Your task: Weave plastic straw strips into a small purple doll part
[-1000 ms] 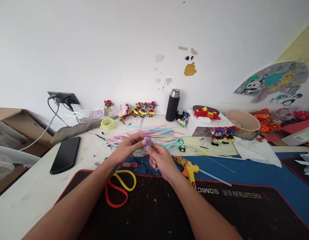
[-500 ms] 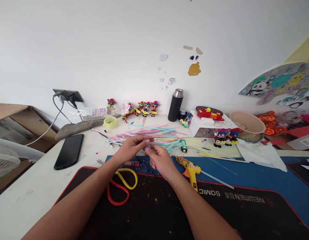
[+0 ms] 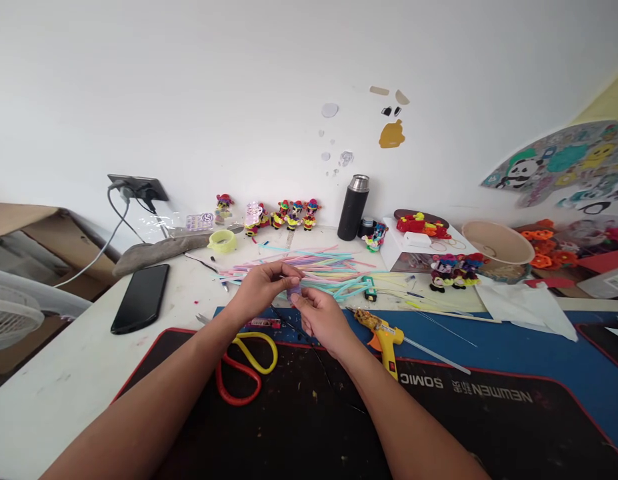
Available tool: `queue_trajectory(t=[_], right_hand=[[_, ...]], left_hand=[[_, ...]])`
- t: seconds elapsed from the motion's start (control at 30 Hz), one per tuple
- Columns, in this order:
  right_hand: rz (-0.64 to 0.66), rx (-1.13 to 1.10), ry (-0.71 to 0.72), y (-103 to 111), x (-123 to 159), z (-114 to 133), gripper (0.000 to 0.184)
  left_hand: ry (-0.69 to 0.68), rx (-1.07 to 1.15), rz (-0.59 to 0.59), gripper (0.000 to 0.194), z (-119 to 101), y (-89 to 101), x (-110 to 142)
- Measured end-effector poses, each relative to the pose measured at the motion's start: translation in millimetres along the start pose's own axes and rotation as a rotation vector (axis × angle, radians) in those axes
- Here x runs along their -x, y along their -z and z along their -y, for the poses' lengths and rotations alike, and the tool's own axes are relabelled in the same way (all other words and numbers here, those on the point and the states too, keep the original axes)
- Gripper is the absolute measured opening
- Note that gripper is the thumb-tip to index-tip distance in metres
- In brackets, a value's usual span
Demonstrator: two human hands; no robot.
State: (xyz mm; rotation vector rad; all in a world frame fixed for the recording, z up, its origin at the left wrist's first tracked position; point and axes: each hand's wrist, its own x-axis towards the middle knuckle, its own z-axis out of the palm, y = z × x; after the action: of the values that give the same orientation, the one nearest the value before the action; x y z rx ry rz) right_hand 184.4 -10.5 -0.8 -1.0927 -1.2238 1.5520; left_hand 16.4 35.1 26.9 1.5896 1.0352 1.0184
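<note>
A small pale purple fuzzy piece point(image 3: 294, 291), seemingly pipe cleaner, is pinched between both hands above the mat's far edge. My left hand point(image 3: 263, 288) closes on it from the left, thumb and fingers together. From the right, the thumb and curled fingers of my right hand point(image 3: 319, 319) grip its lower side. My fingers hide part of the piece. Just beyond lies a spread of pastel pipe cleaners point(image 3: 333, 267). Scissors point(image 3: 249, 370) with red and yellow handles lie by my left forearm. A yellow glue gun point(image 3: 387, 340) rests right of my right hand.
A black phone point(image 3: 140, 298) and a tape roll point(image 3: 222, 241) lie to the left. Along the wall stand a black flask point(image 3: 353, 208) and several fuzzy figurines point(image 3: 295, 215). At right are a white box point(image 3: 413, 250), a bowl point(image 3: 497, 243) and white tissue point(image 3: 526, 308).
The purple piece shows more between my fingers now. Both hands keep their grip and have barely moved; the whole view has shifted slightly.
</note>
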Motion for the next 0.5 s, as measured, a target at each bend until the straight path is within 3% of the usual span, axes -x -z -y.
queue_trajectory(t=[0.2,0.5], right_hand=[[0.018,-0.003,-0.005,-1.8,1.5,0.0,0.039],[0.019,-0.027,-0.017,-0.8,1.9,0.9,0.044]], left_hand=[[0.067,0.129,-0.034,0.034,-3.0,1.9,-1.2],[0.07,0.313,-0.38,0.034,11.6,25.1,-13.7]])
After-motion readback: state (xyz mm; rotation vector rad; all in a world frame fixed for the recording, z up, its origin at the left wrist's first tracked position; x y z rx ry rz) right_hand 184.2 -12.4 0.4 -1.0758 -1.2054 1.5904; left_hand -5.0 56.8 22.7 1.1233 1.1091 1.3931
